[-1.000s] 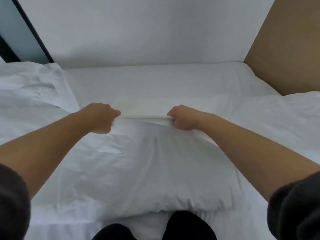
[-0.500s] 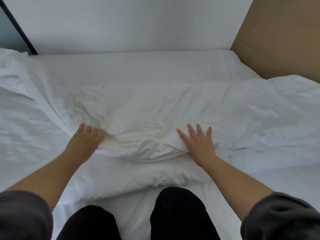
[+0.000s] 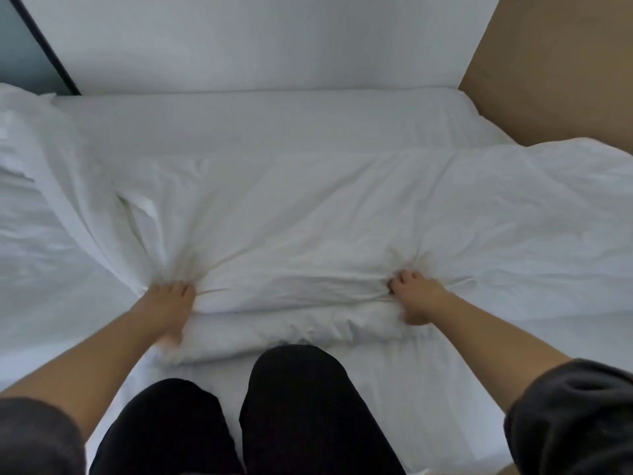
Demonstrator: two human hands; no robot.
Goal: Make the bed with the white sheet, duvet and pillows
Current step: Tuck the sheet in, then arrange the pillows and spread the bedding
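Plain white wall (image 3: pixel 257 39) across the back, lit soft and even. Tan panel (image 3: pixel 555 63) meets it at the right, seam running up the corner. Top left: dark slanted frame strip (image 3: pixel 44 46) edging a grey-blue pane (image 3: pixel 13 56).

No writing to read
Nothing legible shows anywhere: the white duvet (image 3: pixel 308 234), the sheet (image 3: pixel 257 121) beyond the duvet, the wall (image 3: pixel 257 39) past the duvet's far side and the brown panel (image 3: pixel 555 63) to the duvet's far right are all plain, unmarked surfaces.
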